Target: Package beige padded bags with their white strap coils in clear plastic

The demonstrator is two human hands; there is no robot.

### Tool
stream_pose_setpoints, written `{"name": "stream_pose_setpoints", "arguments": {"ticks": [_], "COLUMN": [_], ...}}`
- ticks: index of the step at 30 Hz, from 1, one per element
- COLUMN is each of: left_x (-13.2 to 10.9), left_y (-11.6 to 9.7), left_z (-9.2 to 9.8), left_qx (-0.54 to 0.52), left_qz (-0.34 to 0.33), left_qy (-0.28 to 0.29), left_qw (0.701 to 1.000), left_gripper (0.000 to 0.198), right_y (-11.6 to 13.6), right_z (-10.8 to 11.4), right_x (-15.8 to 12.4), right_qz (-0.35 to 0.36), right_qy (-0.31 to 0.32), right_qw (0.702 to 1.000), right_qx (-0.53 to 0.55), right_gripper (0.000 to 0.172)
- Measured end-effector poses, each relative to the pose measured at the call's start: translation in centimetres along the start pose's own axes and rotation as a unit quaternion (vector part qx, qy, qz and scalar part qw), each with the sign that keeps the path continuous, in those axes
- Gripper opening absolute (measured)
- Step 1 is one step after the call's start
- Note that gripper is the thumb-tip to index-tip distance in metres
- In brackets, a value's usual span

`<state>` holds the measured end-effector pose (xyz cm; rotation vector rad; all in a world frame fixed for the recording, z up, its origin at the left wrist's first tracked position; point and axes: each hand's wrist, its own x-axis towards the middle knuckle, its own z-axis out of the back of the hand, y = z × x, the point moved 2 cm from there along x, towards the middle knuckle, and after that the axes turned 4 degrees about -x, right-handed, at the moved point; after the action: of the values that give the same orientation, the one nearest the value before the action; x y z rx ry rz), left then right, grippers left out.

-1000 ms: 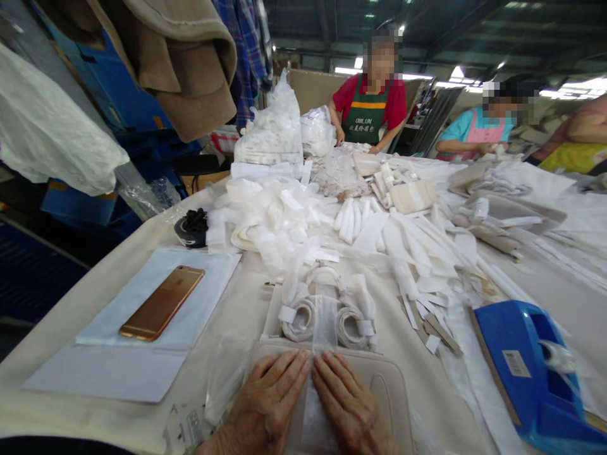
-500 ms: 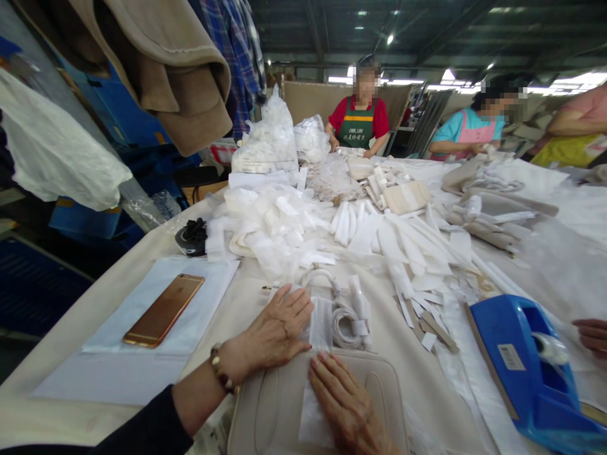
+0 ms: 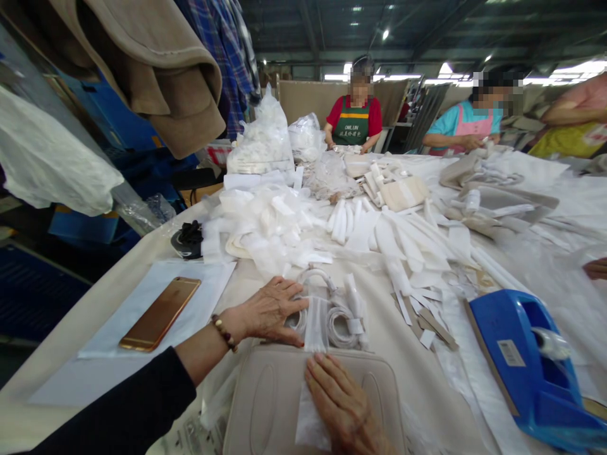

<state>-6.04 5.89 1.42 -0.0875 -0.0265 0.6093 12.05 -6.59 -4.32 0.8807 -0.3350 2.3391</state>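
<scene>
A beige bag panel with rounded corners and stitched oval outlines lies flat in front of me. My right hand rests flat on it, fingers extended, over a white translucent strip that runs up past the panel's top edge. Beyond that edge lie coiled beige straps in clear wrap and a curved, wrapped handle. My left hand is open with fingers spread, beside the strip and partly over the left coil. What lies under its palm is hidden.
At left a gold phone lies on white sheets. A blue tape dispenser stands at right. White wrapping strips are heaped beyond my hands. Co-workers work across the table; another person's fingers show at the right edge.
My left hand has shifted left off the white strip, uncovering more of it and the left coil. My right hand stays on the panel. The view has shifted slightly.
</scene>
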Motion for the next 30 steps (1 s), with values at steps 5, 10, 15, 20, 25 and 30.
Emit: {"name": "stream_pose_setpoints", "arguments": {"ticks": [5,10,15,20,25,30], "left_x": [1.2,1.8,1.8,1.7,0.6,-2.5], "left_y": [0.4,0.8,1.1,1.1,-0.4,-5.9], "left_z": [0.5,0.3,-0.3,-0.6,0.0,-0.1], "left_qx": [0.007,-0.02,-0.072,-0.086,-0.062,-0.036], "left_qz": [0.005,0.038,0.079,0.089,0.069,-0.047], "left_qy": [0.05,0.075,0.069,0.04,-0.047,-0.197], "left_qw": [0.999,0.996,0.992,0.991,0.995,0.979], "left_gripper": [0.073,0.069,0.063,0.065,0.068,0.03], "right_y": [0.0,-0.2,-0.3,0.0,0.3,0.4], "right_z": [0.1,0.0,0.0,0.8,1.0,0.8], "right_x": [0.0,0.0,0.1,0.6,0.7,0.5], "right_qz": [0.003,0.005,0.009,0.01,-0.003,-0.008], "right_qy": [0.006,0.002,-0.008,0.044,0.064,0.063], "right_qw": [1.0,1.0,1.0,0.999,0.998,0.997], "right_qx": [-0.005,-0.003,-0.004,0.004,0.02,0.031], "right_gripper": [0.04,0.041,0.04,0.043,0.043,0.043]}}
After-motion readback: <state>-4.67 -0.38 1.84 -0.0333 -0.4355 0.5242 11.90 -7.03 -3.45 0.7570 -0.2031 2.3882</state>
